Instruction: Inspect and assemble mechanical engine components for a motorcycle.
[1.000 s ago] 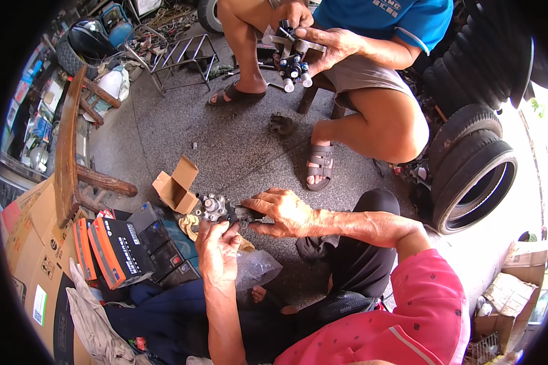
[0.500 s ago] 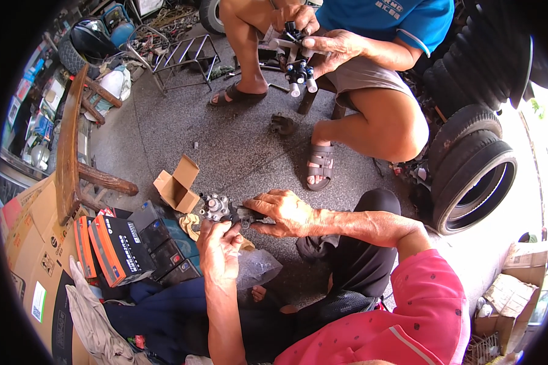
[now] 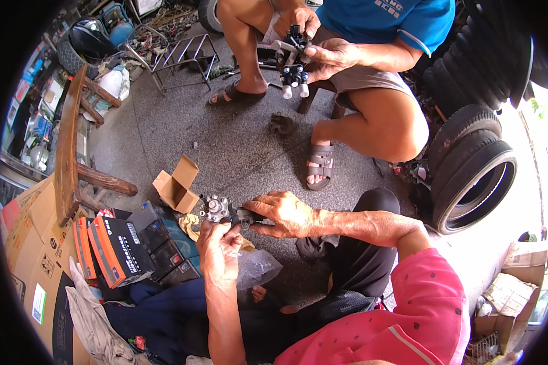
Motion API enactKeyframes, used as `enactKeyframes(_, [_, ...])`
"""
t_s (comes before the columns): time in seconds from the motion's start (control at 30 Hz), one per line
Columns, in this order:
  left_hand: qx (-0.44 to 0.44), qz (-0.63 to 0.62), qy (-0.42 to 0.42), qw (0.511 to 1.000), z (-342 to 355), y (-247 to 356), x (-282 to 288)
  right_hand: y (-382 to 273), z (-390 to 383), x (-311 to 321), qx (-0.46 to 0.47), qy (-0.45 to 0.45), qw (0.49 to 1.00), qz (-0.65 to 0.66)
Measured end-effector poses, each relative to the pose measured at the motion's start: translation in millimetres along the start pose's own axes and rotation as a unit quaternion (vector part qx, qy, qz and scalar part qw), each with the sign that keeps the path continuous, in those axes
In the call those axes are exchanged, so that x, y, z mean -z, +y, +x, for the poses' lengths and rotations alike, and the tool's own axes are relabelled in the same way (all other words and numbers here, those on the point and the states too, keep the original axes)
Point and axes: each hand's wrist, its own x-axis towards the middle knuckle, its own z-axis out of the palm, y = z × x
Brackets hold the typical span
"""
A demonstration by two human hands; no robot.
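A carburetor-like metal part [image 3: 216, 208], grey with a round screwed cover and a dark side piece, is held low in front of me. My left hand [image 3: 218, 249] pinches it from below, thumb and fingers pressed together. From the right, my right hand [image 3: 284, 214] grips its dark end between thumb and fingers; the exact grip is partly hidden. Beside the part stands a small open cardboard box [image 3: 178, 185]. A clear plastic bag [image 3: 257, 269] lies under my hands. Across from me a seated person's hands hold a black part with white-tipped nozzles [image 3: 295, 76].
Several boxes, some orange and black [image 3: 119, 249], are at my left near a wooden bench [image 3: 70, 146]. A metal rack [image 3: 186, 58] stands at the far left. Tires [image 3: 475, 185] are piled at right. A small dark brown piece [image 3: 282, 124] lies on the floor.
The other person's black part has come slightly lower and turned more upright, with that person's hands shifted along it. My hands and the grey part have hardly moved.
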Motion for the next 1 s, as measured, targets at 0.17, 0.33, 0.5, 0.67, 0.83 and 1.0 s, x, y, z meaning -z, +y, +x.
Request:
enactKeyframes(0.17, [0.003, -0.001, 0.006, 1.000, 0.9, -0.2, 0.0, 0.1, 0.2, 0.0, 0.002, 0.003, 1.000, -0.001])
enactKeyframes(0.33, [0.002, 0.000, 0.004, 1.000, 3.4, -1.6, 4.3, -1.4, 1.5, 0.0, 0.005, 0.004, 1.000, 0.002])
enactKeyframes(0.5, [-0.002, -0.003, 0.008, 1.000, 3.0, -4.2, 3.1, 0.1, 0.4, -1.0, 0.008, 0.013, 1.000, 0.006])
enactKeyframes(0.67, [-0.011, -0.004, 0.013, 1.000, 3.9, -4.6, 4.0, -0.3, 1.3, -1.2, 0.008, 0.011, 1.000, 0.011])
enactKeyframes(0.83, [-0.004, -0.003, 0.023, 1.000, 4.8, -4.5, 4.9, -0.5, 1.5, -0.6, 0.002, -0.004, 1.000, 0.009])
enactKeyframes(1.0, [-0.006, -0.001, 0.031, 0.999, 3.7, -3.7, -0.9, 0.3, -0.1, -0.3, 0.012, 0.007, 1.000, -0.003])
